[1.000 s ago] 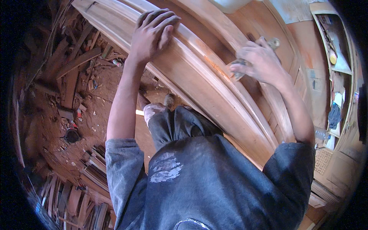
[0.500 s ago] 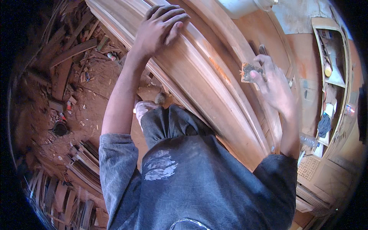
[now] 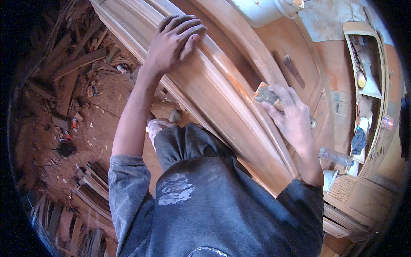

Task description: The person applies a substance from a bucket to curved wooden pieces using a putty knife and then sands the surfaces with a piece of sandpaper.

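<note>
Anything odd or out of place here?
An orange patch stands out against the paler wooden panel near the right hand; whether it's stain or damage, I can't tell. Wood scraps litter the floor at left.

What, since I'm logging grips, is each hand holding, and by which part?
The right hand pinches a dark, orange-edged pad by its palm-side end. The left hand lies on the wooden panel; whether it grips cannot be told.

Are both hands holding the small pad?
No, the right hand holds the small pad, while the left hand rests on the wooden panel.
</note>
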Available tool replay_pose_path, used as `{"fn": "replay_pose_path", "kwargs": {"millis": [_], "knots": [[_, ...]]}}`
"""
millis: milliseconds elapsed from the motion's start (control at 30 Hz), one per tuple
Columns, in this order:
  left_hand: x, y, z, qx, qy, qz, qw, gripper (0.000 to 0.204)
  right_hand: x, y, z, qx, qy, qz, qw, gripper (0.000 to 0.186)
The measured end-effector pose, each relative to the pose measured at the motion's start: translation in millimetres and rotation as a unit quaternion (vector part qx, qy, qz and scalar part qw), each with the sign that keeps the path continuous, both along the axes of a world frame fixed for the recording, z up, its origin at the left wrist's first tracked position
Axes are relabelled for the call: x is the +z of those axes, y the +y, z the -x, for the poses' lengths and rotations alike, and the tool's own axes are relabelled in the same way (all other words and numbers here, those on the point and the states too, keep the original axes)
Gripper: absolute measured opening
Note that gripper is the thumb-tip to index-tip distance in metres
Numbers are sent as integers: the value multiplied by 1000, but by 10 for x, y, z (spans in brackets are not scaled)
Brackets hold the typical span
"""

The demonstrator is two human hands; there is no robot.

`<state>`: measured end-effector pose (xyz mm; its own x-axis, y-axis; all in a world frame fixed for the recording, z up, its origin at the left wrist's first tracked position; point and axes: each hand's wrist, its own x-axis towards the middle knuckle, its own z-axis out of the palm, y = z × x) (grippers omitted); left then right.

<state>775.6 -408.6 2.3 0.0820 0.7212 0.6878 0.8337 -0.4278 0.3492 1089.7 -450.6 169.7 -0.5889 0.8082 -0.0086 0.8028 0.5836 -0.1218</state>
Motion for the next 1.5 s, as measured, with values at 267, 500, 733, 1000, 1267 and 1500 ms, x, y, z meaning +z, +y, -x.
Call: {"fn": "replay_pose_path", "kwargs": {"millis": [267, 500, 733, 1000, 1267, 1500], "knots": [[-53, 3, -13, 5, 0, 3, 1000, 33, -102, -73, 34, 11, -43, -29, 999, 41], [-55, -14, 1, 0, 9, -7, 1000, 33, -14, 152, 212, 103, -86, -29, 991, 36], [-74, -28, -20, 7, 15, 14, 1000, 34, 175, 298, 504, 210, -200, -48, 956, 31], [-73, -31, 32, -9, 8, 12, 1000, 34, 284, 435, 788, 329, -290, -51, 897, 25], [-59, -16, 17, -15, 1, 7, 1000, 33, 325, 661, 981, 387, -312, 24, 867, 24], [-73, -13, -38, -9, -8, -14, 1000, 34, 365, 740, 617, 227, -224, 110, 941, 39]]}}
